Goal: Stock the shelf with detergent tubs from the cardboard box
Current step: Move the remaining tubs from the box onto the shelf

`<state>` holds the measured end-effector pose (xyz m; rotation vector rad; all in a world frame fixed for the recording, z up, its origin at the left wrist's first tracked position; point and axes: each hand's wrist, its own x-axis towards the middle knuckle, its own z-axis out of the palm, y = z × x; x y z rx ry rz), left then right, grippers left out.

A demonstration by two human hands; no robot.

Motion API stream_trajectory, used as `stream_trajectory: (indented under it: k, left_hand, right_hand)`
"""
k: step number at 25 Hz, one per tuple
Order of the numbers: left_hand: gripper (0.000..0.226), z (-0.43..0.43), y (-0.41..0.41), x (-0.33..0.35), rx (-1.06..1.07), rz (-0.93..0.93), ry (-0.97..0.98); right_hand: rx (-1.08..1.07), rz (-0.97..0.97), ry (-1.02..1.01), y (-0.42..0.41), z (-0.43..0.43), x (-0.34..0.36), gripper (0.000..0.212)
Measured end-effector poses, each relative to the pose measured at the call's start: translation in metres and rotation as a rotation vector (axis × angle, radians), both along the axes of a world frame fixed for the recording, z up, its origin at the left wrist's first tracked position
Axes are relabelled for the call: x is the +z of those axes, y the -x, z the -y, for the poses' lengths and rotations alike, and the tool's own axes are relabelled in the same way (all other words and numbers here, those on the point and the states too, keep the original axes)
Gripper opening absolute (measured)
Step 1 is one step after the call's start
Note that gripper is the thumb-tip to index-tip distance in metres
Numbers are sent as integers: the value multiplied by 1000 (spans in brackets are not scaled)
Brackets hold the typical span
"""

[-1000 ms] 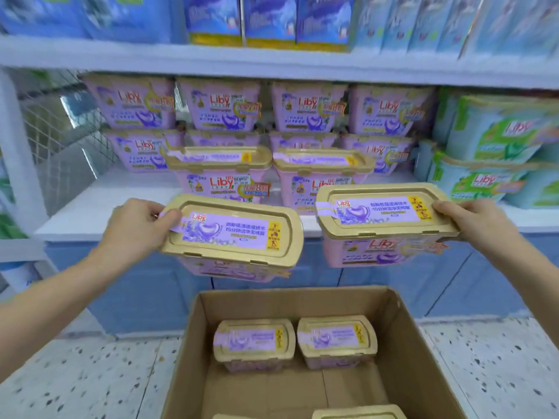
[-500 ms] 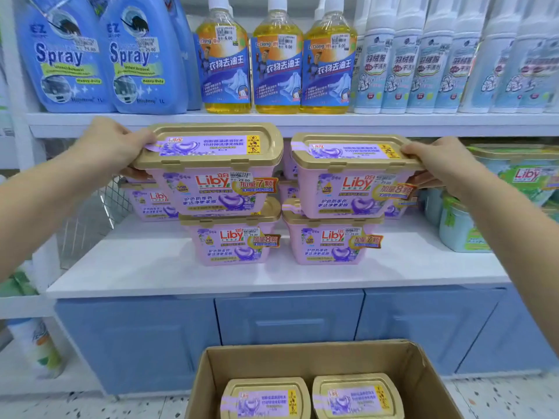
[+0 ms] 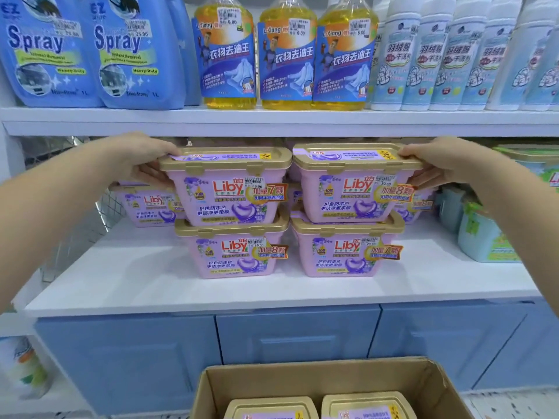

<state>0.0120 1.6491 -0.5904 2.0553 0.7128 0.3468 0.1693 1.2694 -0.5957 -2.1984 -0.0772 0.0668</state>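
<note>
Two pink Liby detergent tubs with gold lids are in my hands. My left hand (image 3: 137,160) grips the left end of the left tub (image 3: 225,189), which rests on a lower tub (image 3: 234,252). My right hand (image 3: 440,164) grips the right end of the right tub (image 3: 352,186), stacked on another lower tub (image 3: 344,251). All stand on the white shelf (image 3: 151,285). More pink tubs sit behind them. The cardboard box (image 3: 332,379) lies open below, with two gold-lidded tubs (image 3: 270,409) showing inside.
The upper shelf (image 3: 272,122) hangs close above the stacked tubs, loaded with blue spray bottles, yellow bottles and white bottles. Green tubs (image 3: 484,237) stand at the right. A wire mesh side panel (image 3: 75,207) closes the left. Blue cabinet doors (image 3: 296,337) sit below.
Both tubs have come up from above the box and gone onto the lower tubs on the shelf. My hands still hold their outer ends. The view has tilted upward.
</note>
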Motion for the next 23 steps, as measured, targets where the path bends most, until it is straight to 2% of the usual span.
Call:
stream_trajectory:
  k: [5,9,12,14,17,18,19,21,23]
  left_hand:
    - [18,-7,-5,0,-41,-56,22]
    - [18,-9,-6,-5,-46,-17,60]
    - [23,-9,-6,-15,-26,33,99]
    - [32,-8,-2,-23,-16,103,160]
    - [42,-8,13,-44,49,332,351]
    - [41,-7,19,-56,81,386,367]
    - [38,-5,26,-72,104,404,361]
    - [33,-2,39,-112,89,328,308]
    - [66,2,50,-150,-45,103,207]
  right_hand:
    - [67,-42,51,-6,7,8,26]
    - [84,-63,126,-5,4,9,27]
    - [58,-22,192,1,1,3,36]
    - [43,22,93,5,3,-7,51]
    - [59,57,-246,2,19,-43,100]
    - [49,82,-347,1,25,-62,103]
    - [40,113,-396,2,30,-84,96]
    - [37,152,-383,12,33,-130,50]
    - [81,168,-210,18,38,-172,12]
